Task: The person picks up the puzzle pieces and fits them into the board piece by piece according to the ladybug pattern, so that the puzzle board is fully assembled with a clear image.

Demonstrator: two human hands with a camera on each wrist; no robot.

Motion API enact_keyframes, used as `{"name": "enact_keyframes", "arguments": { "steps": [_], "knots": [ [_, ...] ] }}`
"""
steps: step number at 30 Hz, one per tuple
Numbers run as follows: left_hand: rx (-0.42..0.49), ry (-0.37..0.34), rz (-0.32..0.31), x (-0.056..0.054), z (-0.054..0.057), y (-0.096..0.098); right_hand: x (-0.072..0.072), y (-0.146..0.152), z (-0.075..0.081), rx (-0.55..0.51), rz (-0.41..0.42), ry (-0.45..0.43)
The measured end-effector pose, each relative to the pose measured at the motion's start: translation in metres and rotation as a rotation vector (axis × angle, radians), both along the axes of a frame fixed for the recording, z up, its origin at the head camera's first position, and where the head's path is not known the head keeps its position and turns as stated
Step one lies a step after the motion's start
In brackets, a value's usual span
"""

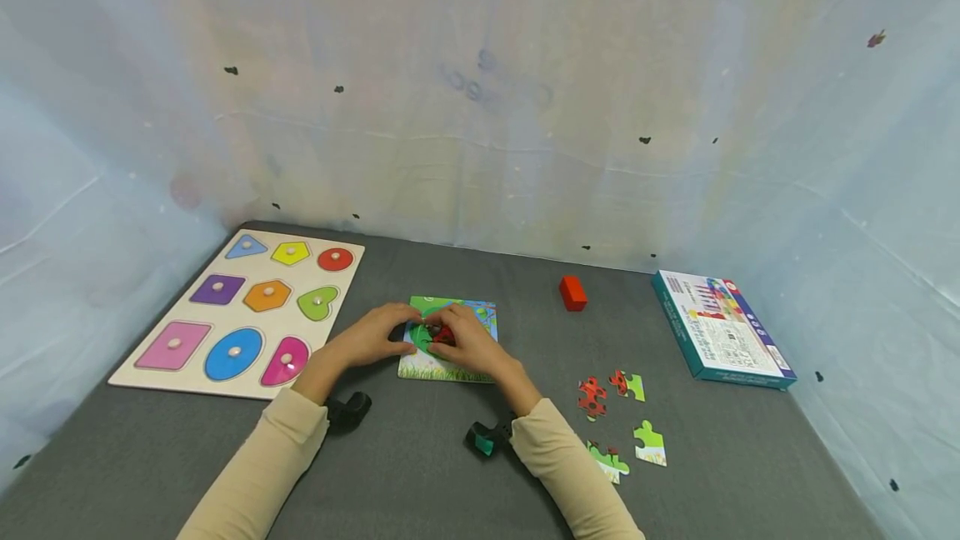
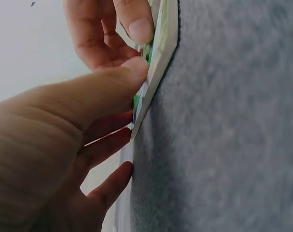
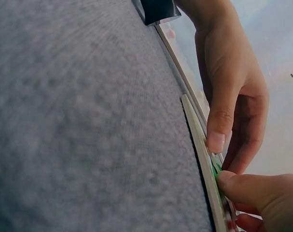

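A picture puzzle board (image 1: 446,371) with a green, blue and grassy print lies on the grey tabletop under both hands. My left hand (image 1: 372,335) reaches over its left side, thumb and fingertips at the board and its lower fingers spread in the left wrist view. Over its middle, my right hand (image 1: 471,344) curves thumb and fingers around a red and dark puzzle piece (image 1: 442,333), partly hidden by the hand. In the right wrist view, the right thumb (image 3: 228,180) lies against the board's face close to the left thumb (image 3: 217,140).
Several loose puzzle pieces (image 1: 592,397) lie right of the right forearm. A red block (image 1: 573,294) stands behind them, and a teal-edged box (image 1: 723,327) lies farther right. To the left is a shape board (image 1: 183,294) with knobbed coloured shapes. Black wrist devices (image 1: 483,438) sit under the wrists.
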State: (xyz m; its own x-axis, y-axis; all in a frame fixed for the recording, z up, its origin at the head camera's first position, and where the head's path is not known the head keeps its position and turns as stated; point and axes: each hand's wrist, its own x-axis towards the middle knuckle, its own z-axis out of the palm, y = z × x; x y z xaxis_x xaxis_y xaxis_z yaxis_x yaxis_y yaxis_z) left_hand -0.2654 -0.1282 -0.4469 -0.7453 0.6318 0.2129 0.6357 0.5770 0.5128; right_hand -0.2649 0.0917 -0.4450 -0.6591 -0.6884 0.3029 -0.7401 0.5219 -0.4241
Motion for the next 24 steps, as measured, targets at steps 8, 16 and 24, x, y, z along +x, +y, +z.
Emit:
{"name": "enact_keyframes", "arguments": {
  "steps": [8,16,24],
  "knots": [
    [-0.006,0.043,0.035,0.0,-0.003,0.004,-0.001,0.0,-0.002,-0.014,0.003,0.0],
    [-0.015,0.059,0.04,0.0,-0.001,0.006,-0.003,0.006,-0.002,-0.066,-0.021,0.019],
    [-0.029,0.055,0.056,0.001,0.001,0.007,-0.005,0.011,-0.004,-0.045,-0.046,0.001]
  ]
}}
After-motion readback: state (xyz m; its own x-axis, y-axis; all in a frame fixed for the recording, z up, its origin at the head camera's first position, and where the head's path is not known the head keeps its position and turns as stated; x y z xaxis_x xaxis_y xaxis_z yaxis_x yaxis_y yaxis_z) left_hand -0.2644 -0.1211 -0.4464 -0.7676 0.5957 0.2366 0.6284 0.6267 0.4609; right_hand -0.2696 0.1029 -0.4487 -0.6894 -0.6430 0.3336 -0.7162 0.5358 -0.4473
